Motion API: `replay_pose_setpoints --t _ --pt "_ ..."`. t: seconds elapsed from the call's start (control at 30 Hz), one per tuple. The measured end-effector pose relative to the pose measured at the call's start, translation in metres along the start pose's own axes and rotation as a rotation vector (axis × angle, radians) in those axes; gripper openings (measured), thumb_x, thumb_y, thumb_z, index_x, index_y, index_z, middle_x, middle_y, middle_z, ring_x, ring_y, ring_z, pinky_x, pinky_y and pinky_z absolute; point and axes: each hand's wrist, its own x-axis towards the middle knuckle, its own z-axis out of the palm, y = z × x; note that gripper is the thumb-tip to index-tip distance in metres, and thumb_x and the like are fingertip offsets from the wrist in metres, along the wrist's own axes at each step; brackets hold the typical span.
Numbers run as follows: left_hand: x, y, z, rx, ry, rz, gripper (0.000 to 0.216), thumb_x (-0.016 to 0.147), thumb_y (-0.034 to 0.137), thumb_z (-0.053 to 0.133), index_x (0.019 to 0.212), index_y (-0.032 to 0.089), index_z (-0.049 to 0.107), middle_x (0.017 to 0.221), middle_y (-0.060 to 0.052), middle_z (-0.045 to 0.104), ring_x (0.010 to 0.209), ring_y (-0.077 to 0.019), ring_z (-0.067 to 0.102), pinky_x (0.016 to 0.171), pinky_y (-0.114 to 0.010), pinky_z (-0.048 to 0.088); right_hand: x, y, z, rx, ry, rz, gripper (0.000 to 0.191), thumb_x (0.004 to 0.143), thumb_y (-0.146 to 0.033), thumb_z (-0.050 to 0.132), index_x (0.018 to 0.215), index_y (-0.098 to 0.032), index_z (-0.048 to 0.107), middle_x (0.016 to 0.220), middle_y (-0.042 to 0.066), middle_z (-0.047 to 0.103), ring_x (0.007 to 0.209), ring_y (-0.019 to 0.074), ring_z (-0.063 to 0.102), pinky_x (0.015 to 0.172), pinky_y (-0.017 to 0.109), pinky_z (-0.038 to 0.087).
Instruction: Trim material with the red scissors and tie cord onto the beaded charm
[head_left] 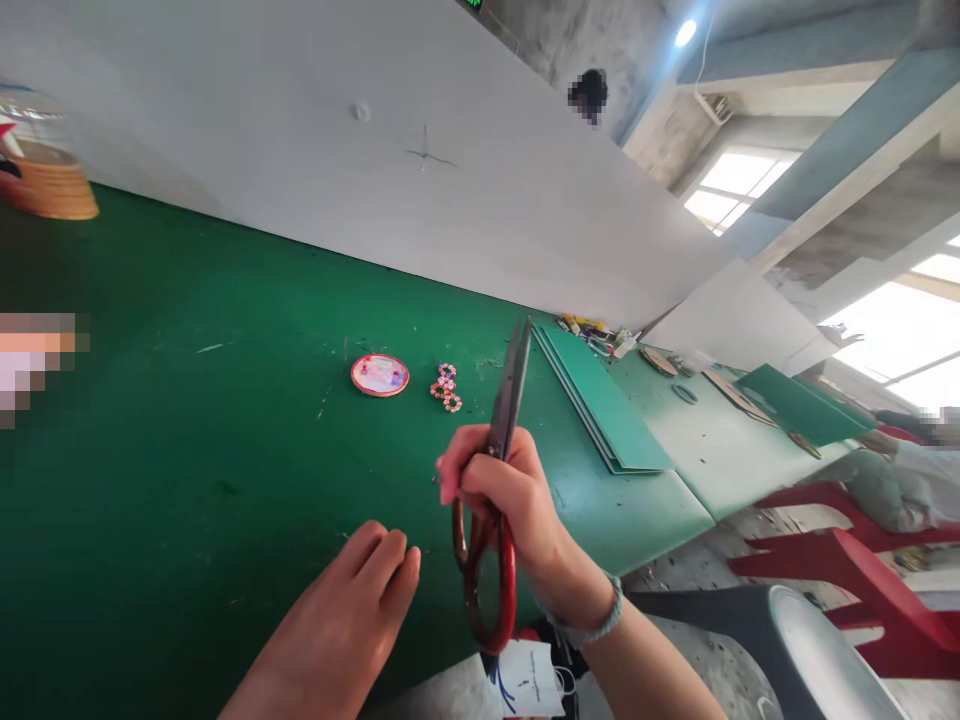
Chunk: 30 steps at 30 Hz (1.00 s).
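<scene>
My right hand (517, 490) is wrapped around a pair of scissors (486, 590) near the pivot. The closed blades point up and away; the red handle loops hang below my fist. My left hand (352, 600) is to the left, low over the green tabletop (225, 430), its fingers curled in. Whatever it may hold is hidden from view. Beyond both hands lie an oval badge-like piece (380, 375) with a red rim and a pale, pinkish face, and a small cluster of pink beaded rings (445, 388). Neither hand touches these.
Stacked green boards (600, 400) lie right of the scissors, with loose tools (592, 330) behind them. A white partition (300, 150) borders the table's far side. A plastic jar (49, 165) stands far left. Red stools (847, 590) and another person's sleeve (930, 485) are at right.
</scene>
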Motion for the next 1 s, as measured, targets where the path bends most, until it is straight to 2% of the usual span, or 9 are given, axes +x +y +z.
replay_pose_setpoints --t 0.17,0.27,0.33,0.5,0.57,0.7,0.87,1.0 --pt "0.008 0.005 -0.014 -0.058 -0.108 -0.067 0.042 0.077 -0.002 0.042 0.104 0.018 0.067 0.096 -0.005 0.063 0.091 -0.0210 0.055 0.088 -0.035 0.048 0.011 0.026 0.012 -0.018 -0.050 0.049 0.017 0.061 -0.011 0.048 0.051 -0.017 0.060 0.043 -0.006 0.039 0.043 0.0077 0.027 0.045 0.026 0.019" --pt "0.011 0.006 -0.016 -0.060 -0.163 -0.101 0.045 0.078 -0.003 0.038 0.102 0.020 0.067 0.096 -0.004 0.063 0.090 -0.0194 0.056 0.087 -0.033 0.049 0.014 0.032 0.011 -0.051 -0.085 0.074 0.016 0.061 -0.011 0.048 0.052 -0.017 0.060 0.043 -0.006 0.040 0.044 0.0075 0.028 0.046 0.025 0.021" --pt "0.010 0.006 -0.014 -0.029 -0.148 -0.094 0.045 0.078 -0.004 0.037 0.103 0.018 0.068 0.097 -0.005 0.064 0.091 -0.0198 0.056 0.086 -0.033 0.050 0.015 0.026 0.007 -0.051 -0.086 0.077 0.016 0.061 -0.012 0.048 0.052 -0.017 0.061 0.042 -0.006 0.038 0.043 0.0076 0.027 0.045 0.025 0.020" --pt "0.006 0.004 -0.011 -0.053 -0.127 -0.066 0.049 0.073 -0.004 0.042 0.113 0.013 0.065 0.099 -0.007 0.065 0.092 -0.0215 0.057 0.083 -0.033 0.053 0.016 0.007 0.004 -0.013 0.012 -0.011 0.017 0.061 -0.013 0.047 0.051 -0.017 0.060 0.038 -0.006 0.034 0.042 0.0080 0.024 0.046 0.027 0.018" --pt "0.006 0.004 -0.011 -0.059 -0.129 -0.076 0.049 0.074 -0.005 0.041 0.111 0.014 0.066 0.099 -0.006 0.065 0.091 -0.0211 0.058 0.081 -0.033 0.053 0.016 0.009 0.008 -0.031 -0.012 -0.004 0.016 0.061 -0.013 0.047 0.050 -0.017 0.059 0.040 -0.006 0.036 0.044 0.0082 0.027 0.047 0.026 0.020" --pt "0.008 0.005 -0.011 -0.055 -0.133 -0.089 0.047 0.076 -0.004 0.037 0.102 0.019 0.068 0.098 -0.004 0.065 0.091 -0.0203 0.057 0.082 -0.033 0.053 0.015 0.019 0.014 -0.090 -0.091 0.110 0.016 0.061 -0.015 0.048 0.050 -0.018 0.059 0.040 -0.006 0.035 0.044 0.0086 0.027 0.046 0.025 0.021" --pt "0.009 0.006 -0.011 -0.048 -0.141 -0.080 0.049 0.075 -0.003 0.038 0.110 0.015 0.067 0.102 -0.008 0.066 0.092 -0.0223 0.057 0.083 -0.036 0.053 0.016 0.014 0.011 -0.032 -0.037 0.026 0.016 0.061 -0.014 0.047 0.050 -0.018 0.059 0.038 -0.007 0.032 0.042 0.0083 0.025 0.046 0.026 0.019" --pt "0.009 0.005 -0.010 -0.013 -0.136 -0.061 0.047 0.074 -0.002 0.038 0.105 0.017 0.068 0.098 -0.007 0.066 0.092 -0.0220 0.058 0.087 -0.035 0.052 0.015 0.022 0.011 -0.047 -0.084 0.074 0.016 0.061 -0.014 0.048 0.051 -0.018 0.059 0.040 -0.006 0.036 0.044 0.0087 0.028 0.046 0.026 0.020"
